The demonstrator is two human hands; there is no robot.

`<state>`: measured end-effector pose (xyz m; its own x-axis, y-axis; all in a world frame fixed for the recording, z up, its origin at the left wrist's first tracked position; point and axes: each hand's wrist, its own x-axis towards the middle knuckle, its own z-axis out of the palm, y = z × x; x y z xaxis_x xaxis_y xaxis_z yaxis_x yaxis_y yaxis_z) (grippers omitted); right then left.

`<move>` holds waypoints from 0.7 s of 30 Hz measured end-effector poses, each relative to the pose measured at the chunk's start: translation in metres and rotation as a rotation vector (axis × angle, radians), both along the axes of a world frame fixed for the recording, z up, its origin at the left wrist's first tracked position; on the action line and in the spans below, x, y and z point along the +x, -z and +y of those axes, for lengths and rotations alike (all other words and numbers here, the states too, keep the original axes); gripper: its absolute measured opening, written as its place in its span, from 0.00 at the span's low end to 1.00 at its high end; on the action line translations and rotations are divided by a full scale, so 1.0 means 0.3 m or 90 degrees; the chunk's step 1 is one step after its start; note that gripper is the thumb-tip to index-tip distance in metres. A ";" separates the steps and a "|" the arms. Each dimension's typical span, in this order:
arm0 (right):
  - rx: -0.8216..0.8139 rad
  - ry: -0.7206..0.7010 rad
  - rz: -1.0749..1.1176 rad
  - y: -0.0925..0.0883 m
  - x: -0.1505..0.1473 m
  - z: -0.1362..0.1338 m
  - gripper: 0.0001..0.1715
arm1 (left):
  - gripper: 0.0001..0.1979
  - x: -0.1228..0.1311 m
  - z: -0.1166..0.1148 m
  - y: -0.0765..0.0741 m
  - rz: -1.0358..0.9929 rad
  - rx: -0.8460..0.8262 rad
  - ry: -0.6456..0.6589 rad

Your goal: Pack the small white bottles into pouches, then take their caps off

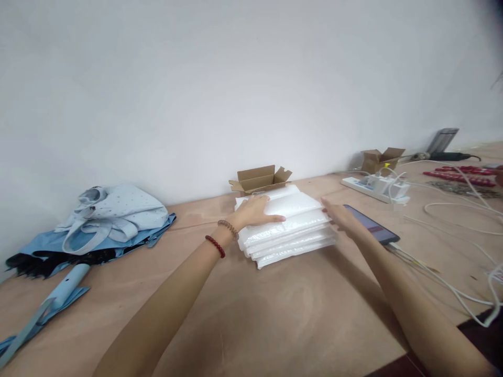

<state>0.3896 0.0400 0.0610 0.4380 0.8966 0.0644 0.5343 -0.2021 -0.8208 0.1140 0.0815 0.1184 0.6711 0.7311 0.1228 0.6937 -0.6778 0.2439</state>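
Observation:
A stack of white plastic bubble mailers lies on the table in front of me, its layers slightly uneven at the front edge. My left hand rests on the stack's left side, thumb stretched across the top and fingers reaching toward the back. Two bead bracelets circle that wrist. At the stack's right edge, my right hand touches the side with its forefinger extended; its other fingers are partly hidden. Neither hand is closed around a mailer.
Behind the stack stands an open cardboard box. To the right are a phone on a cable, a power strip with plugs, and a smaller box. On the left lie a light-blue cloth bag and a folded umbrella.

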 end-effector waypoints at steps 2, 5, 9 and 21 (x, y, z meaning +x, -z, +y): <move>-0.061 -0.027 0.068 0.001 0.002 -0.009 0.38 | 0.44 -0.001 -0.013 0.006 0.001 0.015 0.000; -0.126 -0.050 0.167 0.004 0.007 -0.027 0.38 | 0.51 -0.008 -0.035 0.024 -0.038 0.016 0.004; -0.128 -0.069 0.218 0.014 0.011 -0.041 0.36 | 0.53 -0.022 -0.054 0.054 -0.114 -0.039 0.015; -0.041 -0.205 0.386 -0.077 -0.024 -0.058 0.44 | 0.46 -0.133 -0.146 0.082 -0.344 -0.316 0.020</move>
